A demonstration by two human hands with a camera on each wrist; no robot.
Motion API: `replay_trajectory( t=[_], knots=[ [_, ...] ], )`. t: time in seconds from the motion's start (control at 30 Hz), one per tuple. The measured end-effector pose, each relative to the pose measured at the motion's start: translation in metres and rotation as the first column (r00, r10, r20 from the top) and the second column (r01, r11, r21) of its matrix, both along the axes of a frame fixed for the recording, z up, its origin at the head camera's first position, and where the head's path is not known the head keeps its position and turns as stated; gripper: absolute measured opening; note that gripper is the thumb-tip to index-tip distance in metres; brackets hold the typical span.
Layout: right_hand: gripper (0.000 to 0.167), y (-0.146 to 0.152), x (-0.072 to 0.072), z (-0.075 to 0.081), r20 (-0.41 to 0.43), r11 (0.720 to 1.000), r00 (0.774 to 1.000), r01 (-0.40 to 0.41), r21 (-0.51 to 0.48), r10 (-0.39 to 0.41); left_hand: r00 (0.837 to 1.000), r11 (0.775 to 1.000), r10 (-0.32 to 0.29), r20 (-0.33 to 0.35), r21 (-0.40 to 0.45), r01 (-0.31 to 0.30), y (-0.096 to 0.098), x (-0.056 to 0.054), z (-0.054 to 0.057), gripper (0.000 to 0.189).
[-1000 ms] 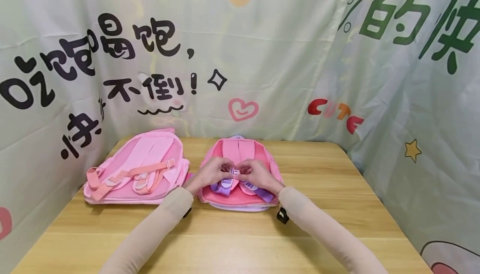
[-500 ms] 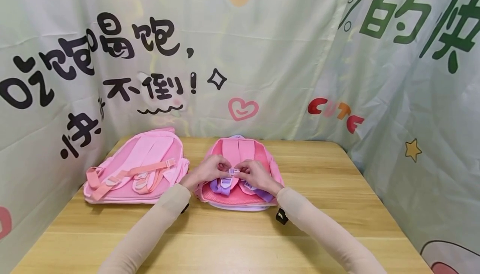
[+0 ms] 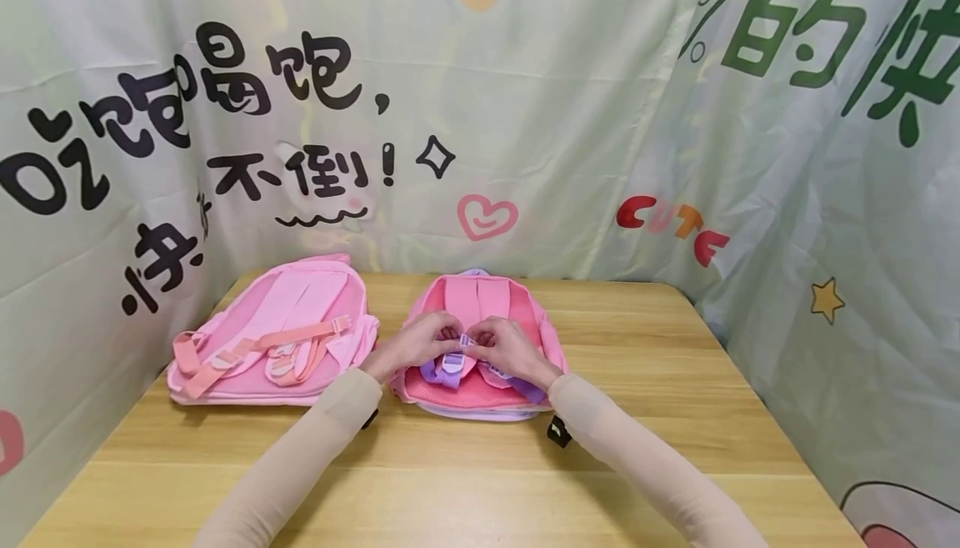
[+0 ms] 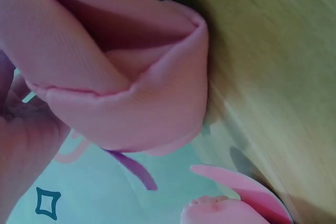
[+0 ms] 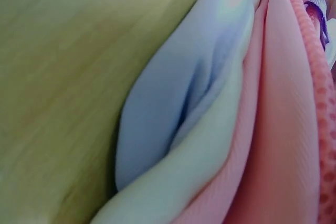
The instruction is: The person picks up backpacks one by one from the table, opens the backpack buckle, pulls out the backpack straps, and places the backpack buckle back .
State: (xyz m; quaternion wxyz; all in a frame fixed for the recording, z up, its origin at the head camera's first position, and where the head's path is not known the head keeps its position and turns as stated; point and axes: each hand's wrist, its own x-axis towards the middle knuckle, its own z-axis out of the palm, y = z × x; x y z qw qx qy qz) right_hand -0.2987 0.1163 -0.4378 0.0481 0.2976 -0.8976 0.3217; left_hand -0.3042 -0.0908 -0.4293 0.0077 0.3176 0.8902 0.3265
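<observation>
A pink and lilac backpack [image 3: 480,298] lies with its straps facing up on the table. Over its back panel, my left hand [image 3: 426,339] and right hand [image 3: 508,348] meet, fingertips almost touching. Between them is a small pale buckle [image 3: 466,340] on the chest strap, pinched from both sides. Whether its halves are fully joined is too small to tell. Below the hands lie purple webbing straps [image 3: 447,378]. In the left wrist view, the left hand [image 4: 26,135] shows behind a pink side pocket [image 4: 126,114]. Mostly the bag's side [image 5: 210,114] fills the right wrist view.
A second, light pink backpack [image 3: 277,339] with coral straps lies to the left, near the left forearm. The wooden table [image 3: 465,490] is enclosed by printed fabric curtains [image 3: 570,114] at the back and sides.
Both hands stay at the buckle with small finger movements. The left hand has shifted slightly left and up, and the right hand's fingertips have come closer to the left's.
</observation>
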Motion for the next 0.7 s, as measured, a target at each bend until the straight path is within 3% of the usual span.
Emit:
replay_trajectory(
  t=[0.13,0.37,0.7],
  knots=[
    [0.016,-0.002,-0.001,0.000,0.015,1.000,1.000,-0.006,0.002,0.006,1.000,1.000,0.010,0.029,0.010,-0.010,0.000,-0.001,0.000,0.018],
    [0.012,-0.004,0.001,-0.002,0.044,1.000,0.999,-0.019,0.016,0.019,0.988,0.993,0.017,0.155,0.110,-0.034,-0.001,-0.001,0.006,0.013],
    [0.016,-0.004,0.003,-0.005,0.021,1.000,1.000,-0.016,0.007,0.016,0.980,0.993,0.098,0.176,0.042,-0.107,0.002,0.000,0.012,0.004]
  ],
)
